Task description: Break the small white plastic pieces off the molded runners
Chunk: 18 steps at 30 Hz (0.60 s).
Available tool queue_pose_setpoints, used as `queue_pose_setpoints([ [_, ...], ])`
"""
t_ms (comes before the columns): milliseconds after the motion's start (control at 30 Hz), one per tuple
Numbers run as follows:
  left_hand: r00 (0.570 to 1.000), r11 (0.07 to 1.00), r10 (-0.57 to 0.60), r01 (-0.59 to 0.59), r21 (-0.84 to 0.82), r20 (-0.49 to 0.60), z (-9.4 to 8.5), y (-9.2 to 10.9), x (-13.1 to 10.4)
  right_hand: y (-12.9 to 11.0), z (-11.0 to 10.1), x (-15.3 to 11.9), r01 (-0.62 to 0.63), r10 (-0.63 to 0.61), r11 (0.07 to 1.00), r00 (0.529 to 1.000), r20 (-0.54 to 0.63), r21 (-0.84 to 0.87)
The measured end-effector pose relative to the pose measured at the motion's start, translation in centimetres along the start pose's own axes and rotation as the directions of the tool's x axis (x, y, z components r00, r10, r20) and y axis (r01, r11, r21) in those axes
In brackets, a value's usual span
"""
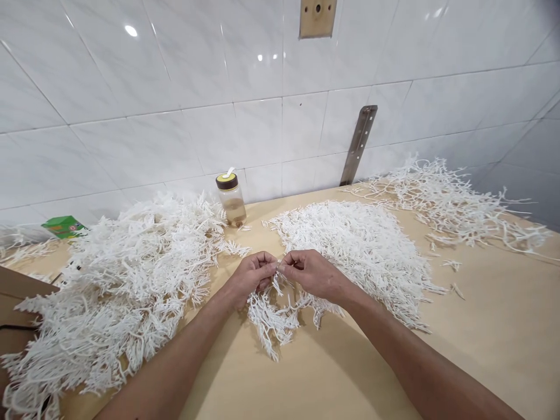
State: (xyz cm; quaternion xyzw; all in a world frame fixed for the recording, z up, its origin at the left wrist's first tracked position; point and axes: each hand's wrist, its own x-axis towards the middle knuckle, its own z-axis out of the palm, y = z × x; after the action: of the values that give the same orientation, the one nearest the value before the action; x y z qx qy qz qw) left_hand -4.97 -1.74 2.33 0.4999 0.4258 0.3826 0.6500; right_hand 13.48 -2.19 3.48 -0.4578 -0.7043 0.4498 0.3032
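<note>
Bright, cool indoor light makes small glare spots on the glossy wall tiles (258, 134); soft shadows fall beneath the forearms on the bench (494, 315). The wide view bends lines toward its edges, the upper right corner darkens, and the middle looks fairly sharp.

Pale table (490, 326) bearing white strands (350, 245)

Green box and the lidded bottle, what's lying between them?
A big heap of white strands lies between the green box and the bottle, seen in the head view.
</note>
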Motion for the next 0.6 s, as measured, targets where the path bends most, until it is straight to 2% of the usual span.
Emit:
queue_pose_setpoints([
  [267,1.000,1.000,0.011,-0.011,0.026,-0.007,-0.09,-0.15,0.01,-0.27,0.18,-0.03,0.016,-0.017,0.999,0.999,-0.030,-0.049],
  [433,1.000,0.998,-0.010,0.012,0.069,-0.020,0.14,-0.20,-0.03,-0.39,0.33,0.05,0.004,-0.015,0.990,0.997,-0.080,-0.138],
  [600,0.998,0.994,-0.048,0.044,0.103,0.038,0.00,0.23,-0.19,-0.07,0.69,0.09,0.025,-0.051,0.974,0.993,-0.111,-0.226],
])
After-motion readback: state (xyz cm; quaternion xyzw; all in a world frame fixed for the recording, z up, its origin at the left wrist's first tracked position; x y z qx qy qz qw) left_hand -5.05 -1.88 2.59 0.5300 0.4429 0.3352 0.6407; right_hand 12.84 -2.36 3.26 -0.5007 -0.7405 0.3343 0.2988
